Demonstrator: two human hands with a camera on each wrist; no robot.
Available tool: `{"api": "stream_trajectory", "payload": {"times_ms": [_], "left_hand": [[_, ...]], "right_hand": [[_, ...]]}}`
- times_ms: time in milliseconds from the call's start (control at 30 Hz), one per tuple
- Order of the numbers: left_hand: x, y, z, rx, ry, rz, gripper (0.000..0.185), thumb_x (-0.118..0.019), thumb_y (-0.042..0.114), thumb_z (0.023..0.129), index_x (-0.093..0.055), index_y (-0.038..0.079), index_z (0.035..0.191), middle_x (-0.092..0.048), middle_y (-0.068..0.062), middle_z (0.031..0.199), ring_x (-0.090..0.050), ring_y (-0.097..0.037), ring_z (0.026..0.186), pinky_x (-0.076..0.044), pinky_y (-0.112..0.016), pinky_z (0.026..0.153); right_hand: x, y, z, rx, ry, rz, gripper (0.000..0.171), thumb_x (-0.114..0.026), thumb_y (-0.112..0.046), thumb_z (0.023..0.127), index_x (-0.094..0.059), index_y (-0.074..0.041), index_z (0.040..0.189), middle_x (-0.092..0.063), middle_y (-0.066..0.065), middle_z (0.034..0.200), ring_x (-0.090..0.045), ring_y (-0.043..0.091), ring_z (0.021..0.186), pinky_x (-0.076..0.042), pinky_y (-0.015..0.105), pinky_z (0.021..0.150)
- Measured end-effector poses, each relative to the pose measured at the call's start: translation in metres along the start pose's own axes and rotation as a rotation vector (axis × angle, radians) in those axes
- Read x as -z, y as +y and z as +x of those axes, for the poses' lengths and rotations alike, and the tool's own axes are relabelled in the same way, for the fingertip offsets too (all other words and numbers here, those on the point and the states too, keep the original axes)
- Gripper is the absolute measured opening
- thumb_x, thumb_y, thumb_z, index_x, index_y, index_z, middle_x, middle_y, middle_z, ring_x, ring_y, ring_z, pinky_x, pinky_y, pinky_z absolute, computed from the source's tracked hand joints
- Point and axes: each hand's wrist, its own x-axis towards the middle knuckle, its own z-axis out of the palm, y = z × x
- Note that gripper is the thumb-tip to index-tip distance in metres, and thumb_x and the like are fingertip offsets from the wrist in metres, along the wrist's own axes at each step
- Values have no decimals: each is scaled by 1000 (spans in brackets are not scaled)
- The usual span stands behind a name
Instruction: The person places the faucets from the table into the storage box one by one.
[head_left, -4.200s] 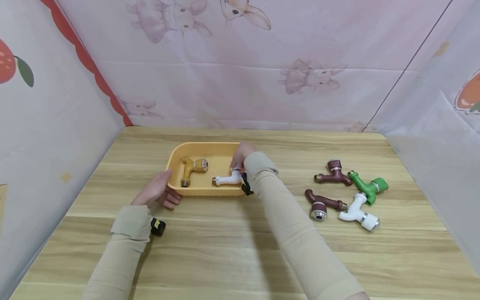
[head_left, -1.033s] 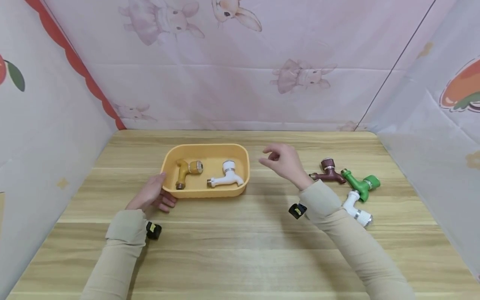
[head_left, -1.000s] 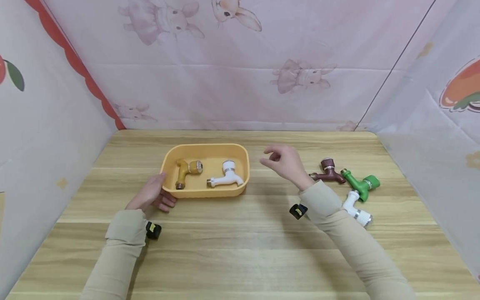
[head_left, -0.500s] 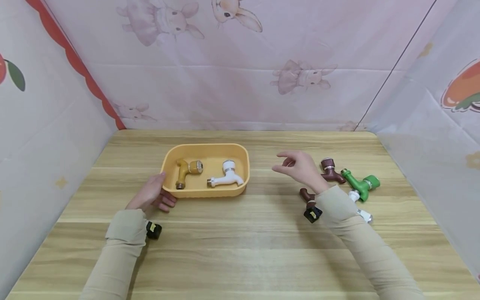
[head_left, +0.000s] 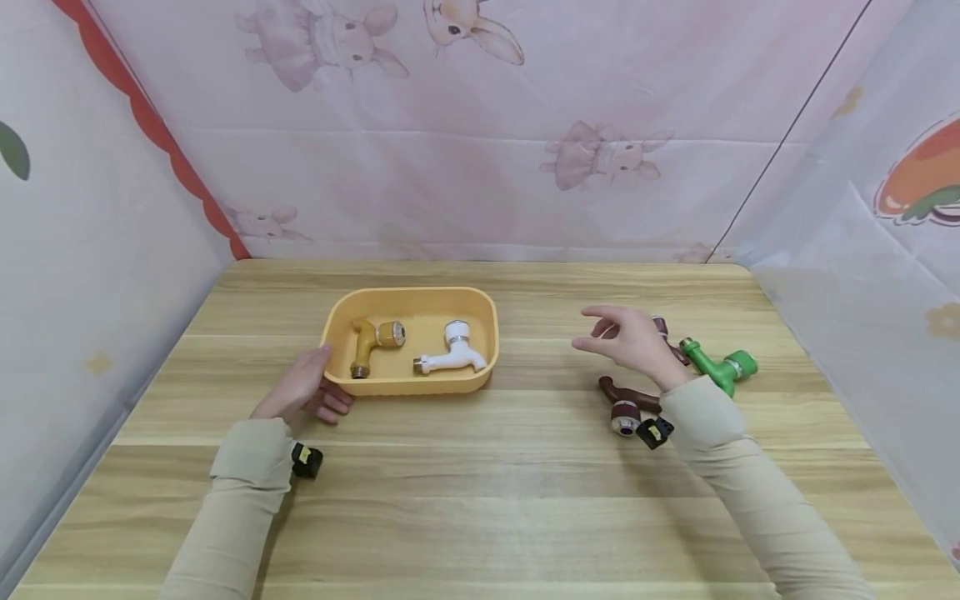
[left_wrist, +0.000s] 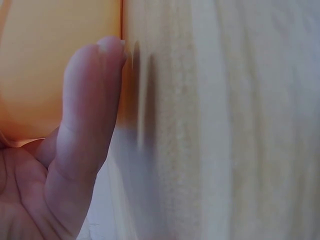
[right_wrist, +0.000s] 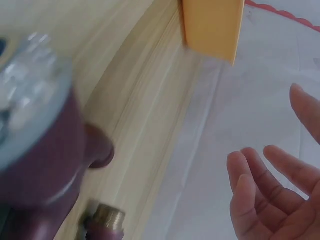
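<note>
Faucets, plastic, assorted colours, held in two lots. Lot one: a yellow-brown faucet (head_left: 372, 343) and a white faucet (head_left: 452, 351), laid side by side inside the yellow tray (head_left: 336, 321) left of centre on the tabletop (head_left: 480, 500). Lot two: a loose cluster at the right, made up of a dark brown faucet (head_left: 625, 406) nearest the front, a second brown faucet (head_left: 663, 330) largely hidden behind the hand, and a green faucet (head_left: 717, 367) beside it; further pieces may be covered by the forearm.

Left hand (head_left: 303, 392): laid against the tray's near-left corner, fingers relaxed, nothing pinched; the left wrist view shows the thumb (left_wrist: 90, 110) flat along the tray wall.

Right hand (head_left: 630, 343): raised above the loose cluster, fingers spread and lightly bent, nothing held; the right wrist view shows the empty palm with the dark brown faucet close below.

Step judged in hand: a reach toward the loose cluster, with no piece gripped yet. Next move judged to call for the right hand to be lowered and closed round one faucet body, the tray being steadied meanwhile.
</note>
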Motion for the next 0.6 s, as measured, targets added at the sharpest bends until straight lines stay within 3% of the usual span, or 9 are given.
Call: {"api": "stream_trajectory", "payload": {"times_ms": [400,600], "left_hand": [[0,0,-1,-10,-3,-2,68,-9,46,98,-27,-14,125,-62,-18,74,-64,-29,65,-56,-45,59],[-1,0,0,0,6,0,68,-10,46,98,-26,-14,126,-62,-18,74,-64,-29,65,-56,-44,59]], "right_hand": [[13,24,-13,42,-29,-57,62,-77,-28,73,-52,1,122,-62,16,88,-60,21,76,-52,37,70],[21,30,-17,62,-44,-56,58,-78,-25,72,-53,0,117,-62,13,88,-60,20,75,-51,33,68]]}}
